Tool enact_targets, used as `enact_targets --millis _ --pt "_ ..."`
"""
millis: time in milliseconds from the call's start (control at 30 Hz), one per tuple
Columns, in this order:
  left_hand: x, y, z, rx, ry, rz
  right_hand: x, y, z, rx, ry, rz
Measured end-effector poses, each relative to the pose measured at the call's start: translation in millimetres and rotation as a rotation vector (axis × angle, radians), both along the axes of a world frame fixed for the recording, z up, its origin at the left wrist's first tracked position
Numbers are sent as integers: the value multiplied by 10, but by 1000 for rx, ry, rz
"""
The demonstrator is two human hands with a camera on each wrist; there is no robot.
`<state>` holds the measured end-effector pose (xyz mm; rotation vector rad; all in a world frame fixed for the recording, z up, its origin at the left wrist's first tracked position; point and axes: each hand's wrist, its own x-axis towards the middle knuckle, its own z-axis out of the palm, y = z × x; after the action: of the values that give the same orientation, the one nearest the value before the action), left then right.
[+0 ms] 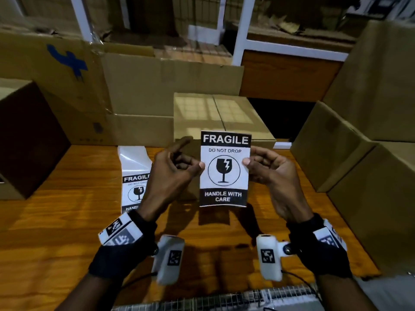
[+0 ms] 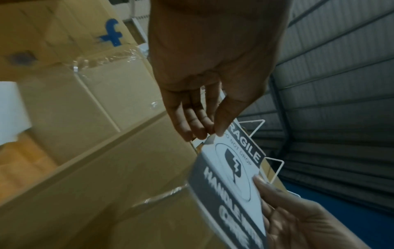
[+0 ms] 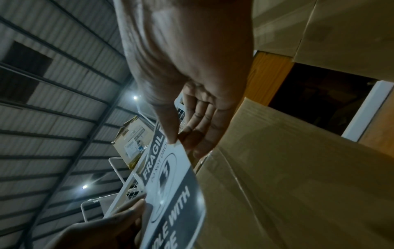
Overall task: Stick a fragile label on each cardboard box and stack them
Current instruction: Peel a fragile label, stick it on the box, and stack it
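A black-and-white fragile label is held upright above the wooden table, printed side toward me. My left hand pinches its left edge between thumb and fingers, and my right hand pinches its right edge. The same label shows in the left wrist view under my left thumb, and the label appears in the right wrist view, pinched near its top. A closed cardboard box stands just behind the label. A strip of more fragile labels lies on the table to the left.
Large cardboard boxes are stacked at the right, and another box stands at the left. Flattened cardboard leans behind. The wooden table stretches in front of me.
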<state>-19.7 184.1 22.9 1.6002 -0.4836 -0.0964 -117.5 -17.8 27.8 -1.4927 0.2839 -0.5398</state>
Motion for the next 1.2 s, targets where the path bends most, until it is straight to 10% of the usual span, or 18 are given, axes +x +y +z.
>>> enact_targets --millis 433,1200 --pt "981 -108 882 80 255 77 1089 -347 783 116 96 129" --pt "1787 -212 767 253 360 -73 1881 -386 682 31 419 141"
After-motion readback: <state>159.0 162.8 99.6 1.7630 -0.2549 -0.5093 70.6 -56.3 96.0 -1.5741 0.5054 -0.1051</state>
